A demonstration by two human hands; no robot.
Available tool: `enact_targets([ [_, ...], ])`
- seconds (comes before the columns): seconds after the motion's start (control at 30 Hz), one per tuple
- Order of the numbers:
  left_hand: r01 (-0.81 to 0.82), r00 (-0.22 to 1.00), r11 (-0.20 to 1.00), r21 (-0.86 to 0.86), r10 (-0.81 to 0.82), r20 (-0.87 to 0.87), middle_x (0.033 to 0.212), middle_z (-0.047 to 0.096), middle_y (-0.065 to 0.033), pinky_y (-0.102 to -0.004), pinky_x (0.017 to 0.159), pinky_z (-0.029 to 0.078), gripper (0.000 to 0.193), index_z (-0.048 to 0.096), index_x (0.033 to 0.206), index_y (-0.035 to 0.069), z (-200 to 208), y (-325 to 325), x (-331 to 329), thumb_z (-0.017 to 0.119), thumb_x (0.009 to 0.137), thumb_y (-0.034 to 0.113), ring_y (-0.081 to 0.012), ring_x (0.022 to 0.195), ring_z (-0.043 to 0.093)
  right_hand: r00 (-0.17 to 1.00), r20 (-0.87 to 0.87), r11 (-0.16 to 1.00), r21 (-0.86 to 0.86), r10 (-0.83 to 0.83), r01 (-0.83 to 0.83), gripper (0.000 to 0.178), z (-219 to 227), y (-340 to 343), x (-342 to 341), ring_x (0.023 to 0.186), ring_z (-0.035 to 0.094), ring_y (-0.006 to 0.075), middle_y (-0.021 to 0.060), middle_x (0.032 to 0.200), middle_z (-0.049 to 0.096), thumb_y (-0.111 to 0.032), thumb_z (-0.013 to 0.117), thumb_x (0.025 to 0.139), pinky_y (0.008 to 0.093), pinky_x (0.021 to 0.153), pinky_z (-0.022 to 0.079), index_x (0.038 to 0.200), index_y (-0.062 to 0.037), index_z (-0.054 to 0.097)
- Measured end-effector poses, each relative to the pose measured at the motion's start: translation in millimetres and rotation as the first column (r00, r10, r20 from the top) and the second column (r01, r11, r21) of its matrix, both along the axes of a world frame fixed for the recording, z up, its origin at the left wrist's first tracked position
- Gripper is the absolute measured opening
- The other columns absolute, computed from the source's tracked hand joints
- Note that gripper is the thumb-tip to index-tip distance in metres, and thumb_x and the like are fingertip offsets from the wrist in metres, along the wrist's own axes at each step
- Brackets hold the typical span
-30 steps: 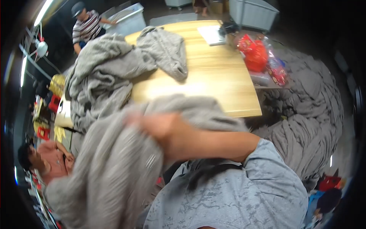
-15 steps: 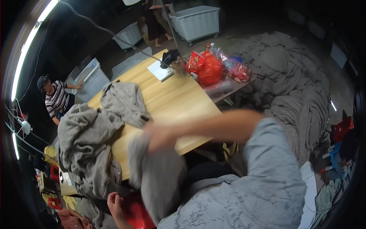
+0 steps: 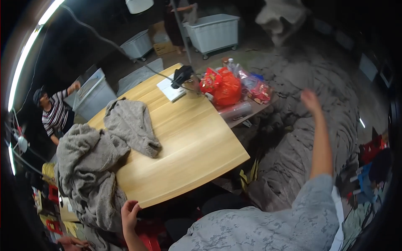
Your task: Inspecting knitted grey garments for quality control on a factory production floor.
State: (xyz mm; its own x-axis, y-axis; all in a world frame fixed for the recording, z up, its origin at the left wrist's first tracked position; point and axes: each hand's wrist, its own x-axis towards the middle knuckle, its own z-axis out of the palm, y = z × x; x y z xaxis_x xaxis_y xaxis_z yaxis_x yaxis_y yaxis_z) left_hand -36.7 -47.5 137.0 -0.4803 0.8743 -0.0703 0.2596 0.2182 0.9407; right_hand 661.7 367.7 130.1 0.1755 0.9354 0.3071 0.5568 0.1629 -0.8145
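A grey fleecy cloth piece (image 3: 281,19) is in mid-air at the top right, above the large grey pile (image 3: 331,100) on the floor. My right arm reaches out to the right, and my right hand (image 3: 310,101) is empty and apart from the flying piece; motion blurs its fingers, which look loosened. Beside the table's near edge is my left hand (image 3: 130,211), its fingers loosely bent and nothing in them. Just left of it, a heap of grey fleecy pieces (image 3: 83,167) hangs over the table's left edge. Another such piece (image 3: 133,125) lies flat on the wooden tabletop (image 3: 192,146).
Red plastic bags (image 3: 226,85) and a bottle crowd a low side table on the right. A notebook (image 3: 171,90) and a dark cap-like item lie at the far table end. Wheeled bins (image 3: 213,33) stand behind. A person in stripes (image 3: 56,111) is at the left bin.
My right hand has swung from above the table out to the right and let go of the grey piece, now airborne. My left hand stays near the table's edge.
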Motion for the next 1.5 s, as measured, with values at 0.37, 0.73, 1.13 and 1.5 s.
enact_targets([
  [0.37, -0.15, 0.671, 0.982, -0.115, 0.016, -0.742, 0.088, 0.053, -0.0112, -0.0313, 0.074, 0.044, 0.025, 0.053, 0.092, 0.002, 4.9, 17.3, -82.9, 0.063, 0.069, 0.003, -0.0235, 0.085, 0.055, 0.853, 0.439, 0.936, 0.068, 0.284, -0.346, 0.029, -111.3, -160.3, -297.0, 0.109, 0.045, 0.031, 0.0166, 0.112, 0.05, -0.009, 0.06, 0.073, 0.039, 0.091, 0.036, 0.101, -0.0014, 0.055],
  [0.73, -0.542, 0.169, 0.821, 0.179, 0.315, -0.934, 0.129, 0.033, -0.0217, -0.0419, 0.099, 0.031, 0.066, 0.036, 0.124, 0.007, -5.1, 19.0, -162.5, 0.068, 0.066, 0.012, -0.0375, 0.119, 0.033, 0.716, 0.661, 0.912, 0.117, 0.225, -0.394, 0.032, -137.3, -172.9, -333.0, 0.12, 0.034, 0.0331, 0.0152, 0.121, 0.044, -0.008, 0.052, 0.076, 0.0466, 0.098, 0.025, 0.108, -0.0038, 0.052],
  [1.13, -0.69, 0.386, 0.619, -0.375, -0.124, -0.914, 0.139, 0.022, -0.0209, -0.0521, 0.103, 0.016, 0.077, 0.027, 0.135, 0.01, -46.8, 17.2, -134.5, 0.064, 0.072, 0.035, -0.0345, 0.131, 0.018, 0.748, 0.635, 0.937, 0.109, 0.191, -0.332, 0.032, -118.9, -173.4, -345.4, 0.116, 0.036, 0.0343, 0.0164, 0.116, 0.046, -0.01, 0.055, 0.072, 0.0461, 0.098, 0.027, 0.104, -0.0041, 0.054],
  [1.5, -0.275, 0.608, 0.943, -0.185, 0.022, -0.793, 0.14, 0.024, -0.0161, -0.0505, 0.105, 0.01, 0.058, 0.037, 0.128, 0.006, -133.0, 54.2, -74.2, 0.055, 0.079, 0.031, -0.0347, 0.131, 0.017, 0.77, 0.583, 0.927, 0.072, 0.261, -0.368, 0.034, -116.5, -173.1, -338.4, 0.113, 0.037, 0.0346, 0.0166, 0.114, 0.045, -0.01, 0.055, 0.071, 0.0465, 0.097, 0.026, 0.104, -0.0029, 0.053],
])
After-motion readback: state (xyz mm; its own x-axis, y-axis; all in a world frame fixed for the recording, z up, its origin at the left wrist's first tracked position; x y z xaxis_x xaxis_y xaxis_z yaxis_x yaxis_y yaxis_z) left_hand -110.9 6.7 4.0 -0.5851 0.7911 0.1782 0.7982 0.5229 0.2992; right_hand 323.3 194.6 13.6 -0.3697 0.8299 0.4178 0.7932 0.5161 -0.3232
